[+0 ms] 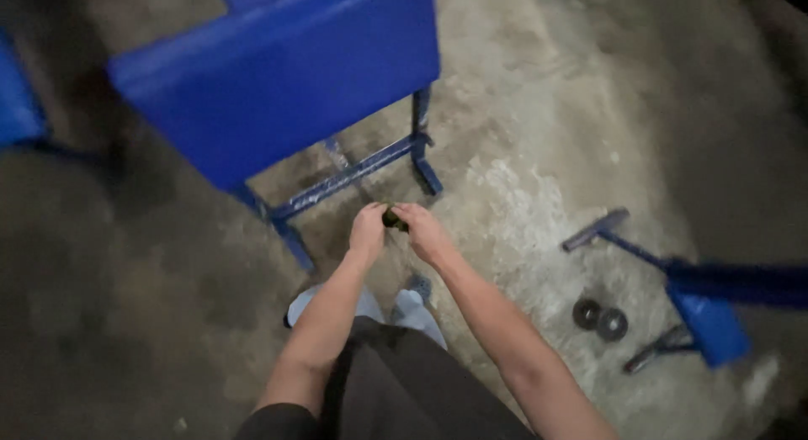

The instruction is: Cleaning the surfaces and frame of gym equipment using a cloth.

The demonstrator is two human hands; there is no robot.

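We find both hands meeting on one small dark part, held in mid-air just below the blue metal frame. Left hand pinches it from the left, right hand from the right; each grip closed on it, equally near. Part too small & dim to tell its long axis. Below: rough concrete floor, stained. Two dark discs lie well apart to the right, beside another blue stand. Room dim.

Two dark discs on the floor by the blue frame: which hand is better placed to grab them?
Right, probably. Both hands hold a small dark part together, but the right hand is on the side of the two dark discs; the left hand would need to cross the body.
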